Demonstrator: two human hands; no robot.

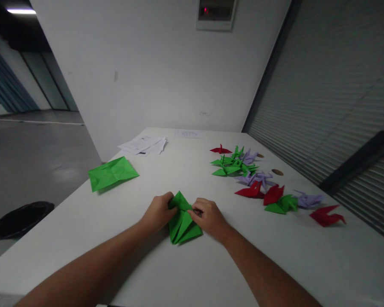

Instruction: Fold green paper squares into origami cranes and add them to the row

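A partly folded sheet of green origami paper [183, 226] lies on the white table in front of me, its layers fanned toward my side and one point facing away. My left hand [158, 211] pinches its left edge between thumb and fingers. On the opposite edge, my right hand [208, 216] is closed, with the thumb pressing on the paper. The fingertips under the paper are partly hidden. Off to the left lies another green sheet [113, 174], opened out and marked with creases.
Several folded paper cranes in green [232, 164], red [327, 216] and purple [308, 199] sit along the table's right side. Printed papers [144, 145] lie at the back left. A black-lined bin [21, 218] stands on the floor left of the table [109, 243].
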